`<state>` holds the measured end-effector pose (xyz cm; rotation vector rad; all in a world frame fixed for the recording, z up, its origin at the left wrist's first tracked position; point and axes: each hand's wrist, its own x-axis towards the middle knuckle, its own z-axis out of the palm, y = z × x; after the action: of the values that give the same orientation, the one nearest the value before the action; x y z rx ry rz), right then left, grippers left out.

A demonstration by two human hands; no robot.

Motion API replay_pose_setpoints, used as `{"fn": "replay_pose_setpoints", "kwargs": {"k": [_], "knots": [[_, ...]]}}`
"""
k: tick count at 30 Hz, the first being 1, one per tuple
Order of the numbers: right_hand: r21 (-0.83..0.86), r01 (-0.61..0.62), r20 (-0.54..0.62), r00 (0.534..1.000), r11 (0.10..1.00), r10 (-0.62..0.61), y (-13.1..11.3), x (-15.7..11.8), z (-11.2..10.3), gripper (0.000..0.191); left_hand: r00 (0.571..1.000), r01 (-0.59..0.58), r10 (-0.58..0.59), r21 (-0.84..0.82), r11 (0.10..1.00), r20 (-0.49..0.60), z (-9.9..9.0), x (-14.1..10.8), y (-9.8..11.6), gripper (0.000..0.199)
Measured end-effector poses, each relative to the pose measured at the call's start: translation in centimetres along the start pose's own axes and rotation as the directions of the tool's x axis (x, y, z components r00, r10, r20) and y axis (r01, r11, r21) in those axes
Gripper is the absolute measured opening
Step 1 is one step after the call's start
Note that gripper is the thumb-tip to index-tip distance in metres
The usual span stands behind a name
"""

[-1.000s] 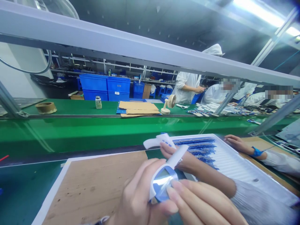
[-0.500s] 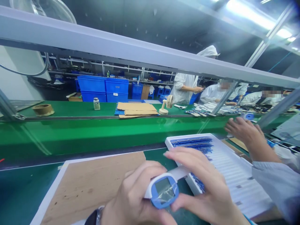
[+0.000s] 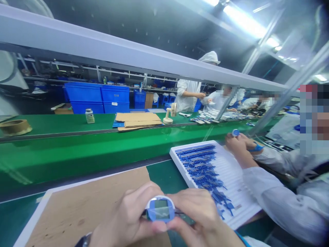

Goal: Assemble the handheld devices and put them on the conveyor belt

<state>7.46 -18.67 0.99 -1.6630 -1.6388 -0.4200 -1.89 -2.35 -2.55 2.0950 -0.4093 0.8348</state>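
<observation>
Now the white handheld device (image 3: 160, 209), with a blue face and a small grey screen, is at the near middle, between both hands. The left hand (image 3: 125, 216) closes around its left side and the right hand (image 3: 197, 212) closes around its right side, so both have firm hold of it. Under them lies a brown cardboard sheet (image 3: 84, 212) with dark marks, on a green table (image 3: 164, 175). Just right of the hands is a white tray (image 3: 180, 169) carrying rows of blue parts (image 3: 200, 164). Further right, a co-worker's hands (image 3: 238, 145) hold a small round blue piece (image 3: 235, 132). Beyond a green conveyor belt (image 3: 77, 151) are flat cardboard pieces (image 3: 137, 120), a cream fan (image 3: 171, 113) and blue crates (image 3: 95, 97). Their small white labels are too small to read.
</observation>
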Motion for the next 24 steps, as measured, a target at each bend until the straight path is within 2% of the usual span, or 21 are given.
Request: {"fn": "replay_pose_setpoints", "kwargs": {"k": [3,5,8,11,13,14,18,21,24], "knots": [[0.045,-0.137,0.035,0.990,0.990,0.136,0.9,-1.8,0.7,0.048,0.977,0.181,-0.176,-0.030,0.983,0.120,-0.2,0.1,-0.1,0.047],[0.054,-0.235,0.060,0.971,0.970,0.232,2.7,-2.8,-0.2,0.055,0.928,0.351,-0.343,-0.034,0.936,0.145,-0.2,0.2,-0.2,0.044],[-0.029,-0.431,-0.047,0.902,0.902,0.430,6.7,-4.6,-3.7,0.053,0.827,0.560,-0.555,-0.063,0.826,0.087,-0.1,0.4,-0.6,0.047],[-0.149,-0.601,-0.087,0.799,0.785,0.595,10.7,-7.7,-7.6,0.048,0.736,0.670,-0.677,-0.142,0.729,-0.006,-0.2,0.4,-0.9,0.059],[-0.251,-0.656,-0.044,0.743,0.712,0.668,12.3,-10.5,-9.0,0.041,0.698,0.701,-0.714,-0.149,0.697,-0.054,-0.3,0.4,-1.0,0.063],[-0.302,-0.671,-0.023,0.716,0.677,0.698,12.7,-11.9,-9.2,0.039,0.693,0.706,-0.717,-0.134,0.696,-0.073,-0.3,0.4,-1.0,0.062],[-0.440,-0.682,0.039,0.636,0.585,0.771,12.1,-16.4,-7.7,0.030,0.679,0.719,-0.714,-0.039,0.694,-0.168,-0.1,0.2,-1.0,0.052],[-0.473,-0.649,0.104,0.631,0.596,0.769,11.2,-17.1,-6.1,0.021,0.671,0.731,-0.720,-0.006,0.683,-0.177,0.0,0.2,-1.2,0.047],[-0.495,-0.586,0.168,0.661,0.642,0.732,10.9,-16.5,-5.2,0.015,0.674,0.735,-0.732,-0.016,0.678,-0.100,0.2,0.1,-1.1,0.047]]}}
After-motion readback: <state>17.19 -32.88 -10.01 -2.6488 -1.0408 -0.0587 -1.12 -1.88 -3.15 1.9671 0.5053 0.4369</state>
